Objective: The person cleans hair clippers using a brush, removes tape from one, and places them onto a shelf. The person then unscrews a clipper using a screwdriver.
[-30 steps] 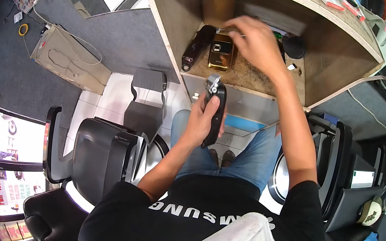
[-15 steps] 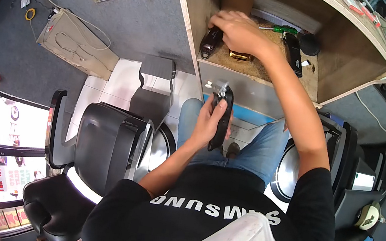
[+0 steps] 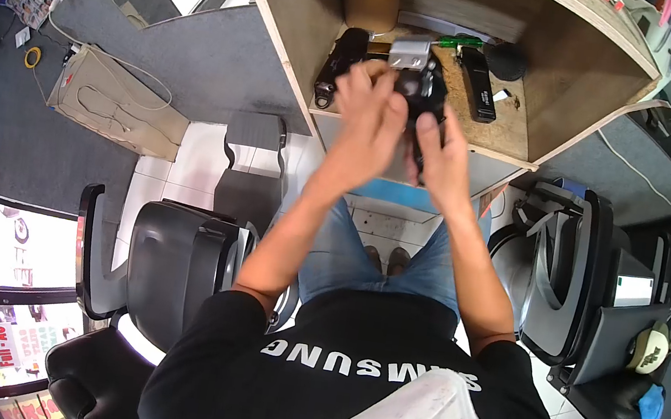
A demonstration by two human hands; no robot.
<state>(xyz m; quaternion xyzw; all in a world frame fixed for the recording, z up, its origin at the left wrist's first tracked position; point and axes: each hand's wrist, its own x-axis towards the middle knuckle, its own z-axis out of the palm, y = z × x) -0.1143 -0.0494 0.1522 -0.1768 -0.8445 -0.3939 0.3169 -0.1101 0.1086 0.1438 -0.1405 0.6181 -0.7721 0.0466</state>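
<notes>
In front of the shelf, a black hair clipper (image 3: 423, 89) with a silver metal blade end is between my two hands, blade pointing away from me. My left hand (image 3: 365, 124) is at its left side, thumb against the body, fingers bent and smeared by motion. On the right side, my right hand (image 3: 447, 161) closes on the clipper with the thumb along its body. Part of the clipper's lower body is hidden by the hands. Behind my left hand, a dark clipper (image 3: 341, 60) lies on the shelf. Another black clipper (image 3: 477, 84) rests farther right.
The wooden shelf (image 3: 517, 136) has loose hair on its floor. A green-handled tool (image 3: 460, 42) and a round dark object (image 3: 508, 62) lie toward its back. Black barber chairs (image 3: 178, 260) stand on the left and right. A cardboard box (image 3: 115, 101) is by the left wall.
My right hand has left the shelf and come to the clipper. My left hand has raised the clipper toward the shelf. The view has shifted slightly.
</notes>
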